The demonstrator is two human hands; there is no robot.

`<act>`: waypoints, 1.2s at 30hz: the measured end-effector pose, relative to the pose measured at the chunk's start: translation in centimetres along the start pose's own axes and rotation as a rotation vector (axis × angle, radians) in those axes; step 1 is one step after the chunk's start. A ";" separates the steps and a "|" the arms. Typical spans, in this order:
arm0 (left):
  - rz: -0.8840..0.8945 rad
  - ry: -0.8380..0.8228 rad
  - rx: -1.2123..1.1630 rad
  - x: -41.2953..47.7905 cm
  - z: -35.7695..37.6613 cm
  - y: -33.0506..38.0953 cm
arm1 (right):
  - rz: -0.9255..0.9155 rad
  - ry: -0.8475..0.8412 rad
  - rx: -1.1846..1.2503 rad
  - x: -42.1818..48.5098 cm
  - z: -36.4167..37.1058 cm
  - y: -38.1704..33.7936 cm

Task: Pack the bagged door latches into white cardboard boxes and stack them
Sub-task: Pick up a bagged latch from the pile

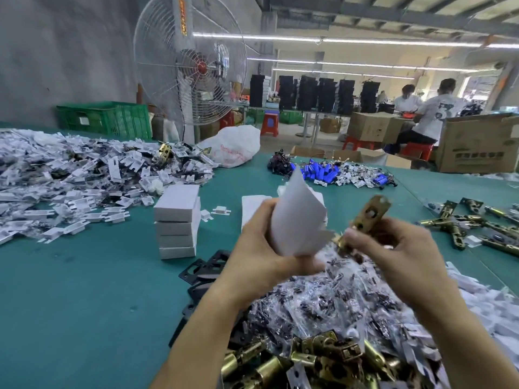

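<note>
Left hand (pixel 261 248) grips a white cardboard box (pixel 297 220), not yet closed, fingers curled round its lower end. Right hand (pixel 398 248) pinches a brass door latch (pixel 368 217), tilted, just beside the box, above the green surface (pixel 84 290). Motion blur, so cannot tell if the latch is bagged. Stack of 4 closed white boxes (pixel 177 220) stands left of the hands. Loose brass latches (pixel 323 357) are heaped nearest the camera.
</note>
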State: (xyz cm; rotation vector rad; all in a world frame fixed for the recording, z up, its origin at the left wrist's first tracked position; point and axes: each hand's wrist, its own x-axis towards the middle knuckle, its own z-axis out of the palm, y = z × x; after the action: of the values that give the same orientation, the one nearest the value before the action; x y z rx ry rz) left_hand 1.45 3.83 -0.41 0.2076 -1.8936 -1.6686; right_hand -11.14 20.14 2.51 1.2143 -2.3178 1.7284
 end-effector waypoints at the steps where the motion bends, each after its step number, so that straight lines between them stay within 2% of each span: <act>1: -0.013 -0.053 0.023 -0.1 0.1 -0.2 | -0.003 0.054 0.117 0.0 -0.1 -0.8; 3: -0.040 -0.153 0.048 -0.1 0.0 -0.4 | -0.033 0.129 0.292 -0.1 -0.4 -2.2; 7: -0.066 -0.287 -0.026 -0.2 0.1 -0.6 | -0.159 0.138 0.352 -1.2 -1.0 -4.3; 10: -0.075 -0.306 -0.075 -0.1 0.1 -0.8 | -0.215 0.173 0.279 -1.8 -1.0 -4.6; 14: -0.064 -0.308 -0.001 -0.1 0.7 -0.7 | -0.321 0.206 0.111 -1.9 0.3 -5.1; 21: -0.105 -0.271 0.153 -0.4 1.8 -0.7 | -0.232 0.245 -0.032 -1.3 0.6 -4.2; 28: -0.107 -0.231 0.262 -0.5 2.4 -0.8 | -0.098 0.307 0.008 -1.1 0.4 -3.4; 36: -0.082 -0.162 0.261 -0.5 2.6 -1.2 | -0.010 0.048 -0.052 -0.7 -0.1 -2.8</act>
State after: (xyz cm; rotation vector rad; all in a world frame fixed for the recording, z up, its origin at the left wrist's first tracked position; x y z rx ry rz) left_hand 0.15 6.09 -1.81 0.2635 -2.2529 -1.5250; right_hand -9.06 20.39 4.49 1.1611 -2.3108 1.6633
